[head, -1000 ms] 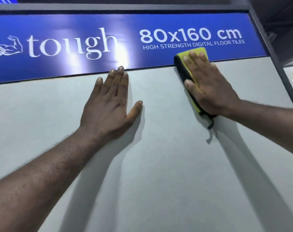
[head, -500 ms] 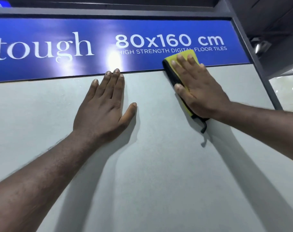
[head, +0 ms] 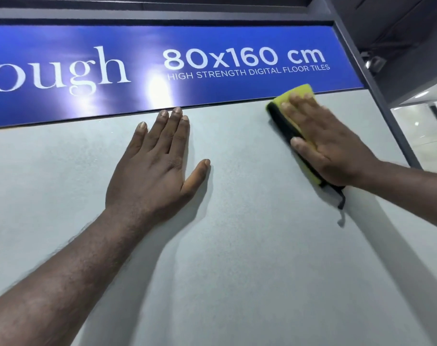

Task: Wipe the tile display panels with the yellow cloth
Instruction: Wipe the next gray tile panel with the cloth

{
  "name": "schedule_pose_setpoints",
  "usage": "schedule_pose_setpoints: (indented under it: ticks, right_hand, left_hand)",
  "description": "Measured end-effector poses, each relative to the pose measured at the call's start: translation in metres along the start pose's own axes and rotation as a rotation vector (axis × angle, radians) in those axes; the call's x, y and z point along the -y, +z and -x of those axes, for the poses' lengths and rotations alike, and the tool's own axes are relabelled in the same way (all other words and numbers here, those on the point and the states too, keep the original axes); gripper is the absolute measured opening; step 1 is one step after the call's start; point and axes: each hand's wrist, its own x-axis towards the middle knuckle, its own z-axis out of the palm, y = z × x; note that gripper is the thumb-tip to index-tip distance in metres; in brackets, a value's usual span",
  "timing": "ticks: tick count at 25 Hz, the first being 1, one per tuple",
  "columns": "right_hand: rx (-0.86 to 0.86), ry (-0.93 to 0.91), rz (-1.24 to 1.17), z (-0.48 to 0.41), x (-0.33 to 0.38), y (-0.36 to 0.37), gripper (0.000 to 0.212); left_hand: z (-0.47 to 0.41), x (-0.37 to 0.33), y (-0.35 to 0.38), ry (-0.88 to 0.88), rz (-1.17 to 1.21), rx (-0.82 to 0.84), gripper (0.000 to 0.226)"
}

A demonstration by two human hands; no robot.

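While the left hand (head: 152,168) lies flat against the pale grey matte tile display panel (head: 237,258), its fingers are straight and close together, the thumb is spread out to the side, and it grasps nothing. Its fingertips (head: 177,112) come right up to the lower edge of the glossy blue sign banner with white lettering (head: 212,41), which runs across the top of the panel and reads "80x160 cm" and "HIGH STRENGTH DIGITAL FLOOR TILES".

Well apart from it, near the panel's upper right corner, the right hand (head: 329,146) presses the folded yellow cloth with a black edge (head: 297,92) flat onto the panel. The fingers lie stretched out over the cloth rather than curled round it, and the thumb rests on the black edge strip (head: 282,123); the hand is laid open on the cloth, pinning it by pressure. The fingers look slightly blurred.

The cloth's upper yellow corner sticks out past the fingertips and overlaps the bottom edge of the blue banner. Its lower end shows beneath the heel of the hand, where a small black loop (head: 341,201) hangs down against the panel.

Just to the right of the cloth, the dark grey metal frame post (head: 387,121) borders the panel and the banner. Both forearms cast soft shadows on the grey surface.
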Motion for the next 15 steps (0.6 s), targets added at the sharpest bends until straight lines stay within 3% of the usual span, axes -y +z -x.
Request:
schedule_pose_setpoints:
  ticks: [2,3,7,8,11,12,15]
  right_hand:
    - [-0.056,0.357,-0.138,-0.022,-0.002,-0.005,0.068]
    - [-0.074,0.414,-0.178,-0.025,0.002,-0.005,0.068]
    - [-0.034,0.024,-0.108,0.026,0.016,0.002,0.063]
    - [-0.032,0.060,-0.104,0.028,0.005,-0.002,0.062]
    - [-0.094,0.450,-0.184,-0.002,-0.015,-0.009,0.062]
    - [-0.097,0.492,-0.195,-0.008,-0.012,-0.007,0.062]
    - [-0.020,0.164,-0.094,0.026,0.005,0.003,0.061]
  left_hand:
    - [0.001,0.001,-0.001,0.023,0.001,0.011,0.088]
    - [0.002,0.000,-0.001,0.042,0.007,0.021,0.087]
    - [0.003,0.001,0.000,0.104,0.028,0.035,0.087]
    - [0.002,0.001,0.001,0.117,0.029,0.033,0.087]
    - [-0.002,-0.009,0.003,0.123,0.053,0.040,0.090]
    - [-0.006,-0.016,0.003,0.123,0.071,0.040,0.091]
    - [-0.013,-0.038,0.007,0.134,0.077,0.035,0.093]
